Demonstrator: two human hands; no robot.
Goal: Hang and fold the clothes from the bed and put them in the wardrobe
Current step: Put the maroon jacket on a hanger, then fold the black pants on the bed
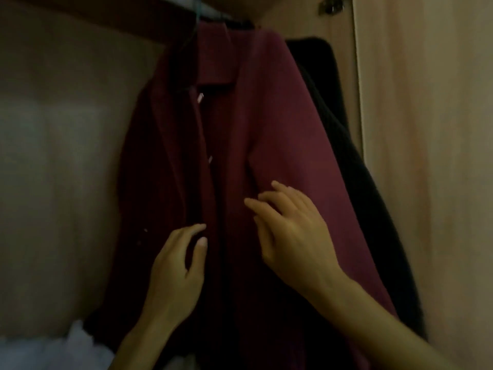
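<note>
Shirt [280, 129] beyond left grip [173, 265], right grip [290, 236]

Maroon shirt [266, 134] on a hanger [198, 16], left hand [173, 268] and right hand [290, 236] loose-fingered at its front

We identify the place as a home, viewed inside a pale wood-grain laminate wardrobe [66, 156]. We note a small metal door hinge [332, 5] and a dark hanging rail [240, 24] carrying a maroon collared button-front shirt [266, 124] beside a black knitted garment [346, 161].
</note>
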